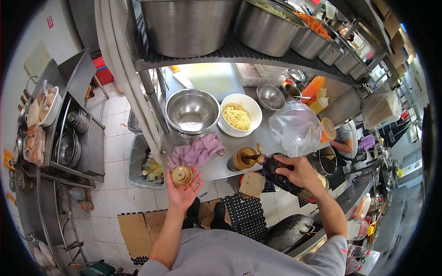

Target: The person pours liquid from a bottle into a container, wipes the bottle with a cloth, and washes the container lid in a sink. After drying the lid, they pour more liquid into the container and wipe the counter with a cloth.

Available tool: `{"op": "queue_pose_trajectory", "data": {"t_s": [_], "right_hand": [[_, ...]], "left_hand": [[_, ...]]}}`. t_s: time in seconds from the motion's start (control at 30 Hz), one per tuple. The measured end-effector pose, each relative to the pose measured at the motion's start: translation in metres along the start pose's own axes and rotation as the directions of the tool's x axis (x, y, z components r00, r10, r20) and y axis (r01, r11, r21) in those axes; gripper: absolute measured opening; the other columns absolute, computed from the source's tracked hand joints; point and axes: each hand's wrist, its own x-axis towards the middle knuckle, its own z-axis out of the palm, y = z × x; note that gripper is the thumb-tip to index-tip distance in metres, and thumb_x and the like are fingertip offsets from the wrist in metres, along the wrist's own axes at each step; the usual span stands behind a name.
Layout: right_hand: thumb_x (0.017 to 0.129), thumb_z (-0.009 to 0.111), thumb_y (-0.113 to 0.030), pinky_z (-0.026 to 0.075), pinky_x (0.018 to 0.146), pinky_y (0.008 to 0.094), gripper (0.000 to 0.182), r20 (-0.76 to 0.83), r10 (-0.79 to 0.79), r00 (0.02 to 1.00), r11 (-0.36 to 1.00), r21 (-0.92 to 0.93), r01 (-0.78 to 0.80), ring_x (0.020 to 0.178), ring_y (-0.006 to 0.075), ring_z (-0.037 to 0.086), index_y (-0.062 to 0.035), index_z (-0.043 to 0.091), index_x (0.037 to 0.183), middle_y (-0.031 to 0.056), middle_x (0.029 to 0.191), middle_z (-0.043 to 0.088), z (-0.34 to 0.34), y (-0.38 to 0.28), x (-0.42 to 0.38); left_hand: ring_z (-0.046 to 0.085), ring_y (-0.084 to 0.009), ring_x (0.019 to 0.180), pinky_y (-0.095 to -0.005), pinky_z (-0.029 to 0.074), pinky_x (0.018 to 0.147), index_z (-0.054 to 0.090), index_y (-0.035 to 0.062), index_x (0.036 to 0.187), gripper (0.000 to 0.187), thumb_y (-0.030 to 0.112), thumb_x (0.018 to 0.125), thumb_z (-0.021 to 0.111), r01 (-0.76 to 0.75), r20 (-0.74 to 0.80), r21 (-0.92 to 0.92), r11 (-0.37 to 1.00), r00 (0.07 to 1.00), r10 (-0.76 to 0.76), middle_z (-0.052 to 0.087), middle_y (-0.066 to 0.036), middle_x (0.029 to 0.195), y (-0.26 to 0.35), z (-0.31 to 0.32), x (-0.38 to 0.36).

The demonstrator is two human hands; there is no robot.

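Observation:
My left hand [183, 198] is palm up, with a round tan lid [182, 176] held against its thumb and fingers. My right hand [298, 171] grips a large dark sauce bottle [277, 178] tilted on its side, its yellow cap [259, 148] flipped up. Dark sauce runs from its mouth into an open brownish plastic container [236, 162] at the counter's near edge. Nobody's hand steadies that container. Left of it lies a crumpled purple cloth [202, 149]. A white bowl of yellow noodles [236, 116] sits behind, beside a steel colander [192, 112].
Overhead, a shelf [202, 56] carries several steel pans of cut vegetables. A clear plastic bag [292, 126] and a small steel bowl [270, 97] are on the counter [216, 171]. A waste bin [138, 158] stands below left. Another person's arm [344, 146] shows at right.

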Motion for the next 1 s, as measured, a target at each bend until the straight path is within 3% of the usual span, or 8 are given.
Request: {"op": "queue_pose_trajectory", "data": {"t_s": [0.4, 0.47, 1.0], "right_hand": [[0.078, 0.075, -0.015, 0.05, 0.077, 0.0301, 0.044, -0.001, -0.023, 1.0, 0.999, -0.044, 0.023, 0.078, 0.0168, 0.066, -0.0122, 0.064, 0.12, 0.0153, 0.103, 0.069, 0.004, 0.006, 0.003], [0.079, 0.073, -0.023, 0.051, 0.073, 0.035, 0.04, -0.022, -0.053, 0.998, 0.998, -0.016, 0.052, 0.076, 0.0293, 0.068, -0.0184, 0.065, 0.118, 0.0193, 0.092, 0.068, 0.005, 0.009, 0.003], [0.08, 0.072, -0.025, 0.05, 0.073, 0.0359, 0.041, -0.02, -0.059, 0.998, 0.995, -0.082, 0.057, 0.078, 0.0318, 0.067, -0.0205, 0.065, 0.119, 0.0181, 0.087, 0.069, 0.003, 0.005, 0.003]], "left_hand": [[0.052, -0.0282, 0.117, -0.042, 0.04, 0.098, 0.056, 0.0082, 0.119, 0.072, 0.07, 0.085, 0.042, 0.003, 0.012, -0.003, 1.0, 1.0, -0.003, 0.059, -0.007, 0.122, 0.003, -0.009, 0.002], [0.053, -0.0272, 0.115, -0.0416, 0.042, 0.095, 0.056, 0.0079, 0.117, 0.071, 0.07, 0.085, 0.044, -0.002, 0.003, -0.002, 1.0, 1.0, 0.002, 0.059, -0.007, 0.12, 0.002, -0.005, 0.001], [0.055, -0.0261, 0.111, -0.0416, 0.045, 0.091, 0.057, 0.0069, 0.117, 0.072, 0.07, 0.084, 0.047, -0.014, 0.0, -0.007, 1.0, 1.0, 0.014, 0.06, -0.007, 0.118, 0.002, -0.006, 0.0]]}}
